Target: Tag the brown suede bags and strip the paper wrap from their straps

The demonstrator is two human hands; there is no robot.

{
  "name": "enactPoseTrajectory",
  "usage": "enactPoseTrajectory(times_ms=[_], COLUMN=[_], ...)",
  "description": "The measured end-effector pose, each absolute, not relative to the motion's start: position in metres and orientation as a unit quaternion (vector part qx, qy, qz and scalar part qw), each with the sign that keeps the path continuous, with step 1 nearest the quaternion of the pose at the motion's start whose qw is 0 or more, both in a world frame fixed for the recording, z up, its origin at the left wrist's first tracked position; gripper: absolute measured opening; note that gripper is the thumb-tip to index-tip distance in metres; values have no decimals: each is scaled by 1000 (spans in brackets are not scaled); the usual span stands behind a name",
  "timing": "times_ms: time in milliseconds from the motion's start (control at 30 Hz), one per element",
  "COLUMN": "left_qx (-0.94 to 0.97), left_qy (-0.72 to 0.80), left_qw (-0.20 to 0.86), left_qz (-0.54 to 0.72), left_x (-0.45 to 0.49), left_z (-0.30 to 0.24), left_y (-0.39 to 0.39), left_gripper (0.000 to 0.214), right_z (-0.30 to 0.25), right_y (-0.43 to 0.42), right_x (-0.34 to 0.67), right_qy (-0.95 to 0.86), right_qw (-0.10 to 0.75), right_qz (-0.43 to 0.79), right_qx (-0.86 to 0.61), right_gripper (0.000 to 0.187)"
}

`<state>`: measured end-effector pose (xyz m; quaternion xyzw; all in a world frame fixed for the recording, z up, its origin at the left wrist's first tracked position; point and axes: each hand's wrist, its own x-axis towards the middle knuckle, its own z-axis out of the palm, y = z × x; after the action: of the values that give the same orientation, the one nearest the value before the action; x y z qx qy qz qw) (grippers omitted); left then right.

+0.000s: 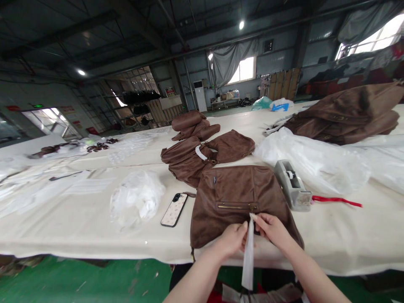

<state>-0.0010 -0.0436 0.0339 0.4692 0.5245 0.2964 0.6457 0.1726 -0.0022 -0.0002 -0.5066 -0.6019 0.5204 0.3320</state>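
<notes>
A brown leather-look handbag (233, 185) lies on the table in front of me, its zipped pocket facing up. At its near edge, a long white strip (248, 261), perhaps thin wrapping paper, hangs down past the table edge toward my lap. My right hand (271, 227) is closed, thumb and finger pinching the strip's top end over the bag. Just left of it, my left hand (235, 237) is also closed with its fingertips at the strip's edge; part of its grip is hidden. Below, a pale-wrapped band (277, 293) crosses my lap.
A phone (174, 210) and a crumpled clear plastic bag (137, 198) lie to the left. A tape dispenser (292, 185) with a red ribbon (337, 200) stands right. More brown bags (189, 158) lie behind; a brown pile (344, 111) and plastic sheeting (315, 160) are farther right.
</notes>
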Motion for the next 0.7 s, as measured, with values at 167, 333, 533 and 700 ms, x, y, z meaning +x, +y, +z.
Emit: enactPoseTrajectory(times_ms=[167,333,533,700], left_qx=[586,543,550,544], left_qy=[689,759,740,747], left_qw=[186,89,116,130], left_qz=[383,347,369,359], left_x=[-88,-152,-170,-172], left_z=[62,28,-23,-17], left_y=[-22,-2,13,14], left_gripper=[38,27,25,24], right_z=[9,-2,-4,32], right_y=[-4,-3,19,20], right_x=[224,258,241,218], right_qy=[-603,-614,-545,-436], right_qw=[389,367,414,400], right_qz=[277,106,269,600], right_qx=[-640,-690,-678,-538], right_gripper=[45,55,61,59])
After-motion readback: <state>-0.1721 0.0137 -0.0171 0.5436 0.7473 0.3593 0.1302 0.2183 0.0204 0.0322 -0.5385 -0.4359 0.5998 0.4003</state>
